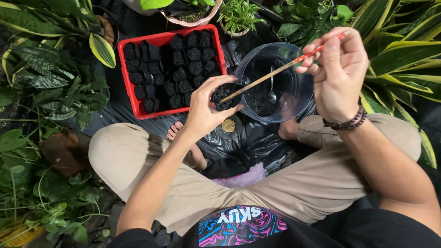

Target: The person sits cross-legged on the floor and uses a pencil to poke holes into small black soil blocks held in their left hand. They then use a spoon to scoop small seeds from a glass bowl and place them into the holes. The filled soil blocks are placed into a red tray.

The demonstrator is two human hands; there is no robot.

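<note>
Head view: left hand [206, 108] wraps its grip around a small black soil-filled bag [223, 95] above the knees. Right hand [337, 69] pinches a chopstick [275, 72], tip poking into that bag. Behind sit a clear bowl [287, 55] of soil and a red tray [133, 98] of filled bags.

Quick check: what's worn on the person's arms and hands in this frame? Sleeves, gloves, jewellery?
Both forearms are bare with no sleeves in view, and neither hand is gloved. The left hand has nothing on its wrist. The right hand has dark beaded bracelets stacked around the wrist, apparently two strands. No rings or watch are visible.
</note>
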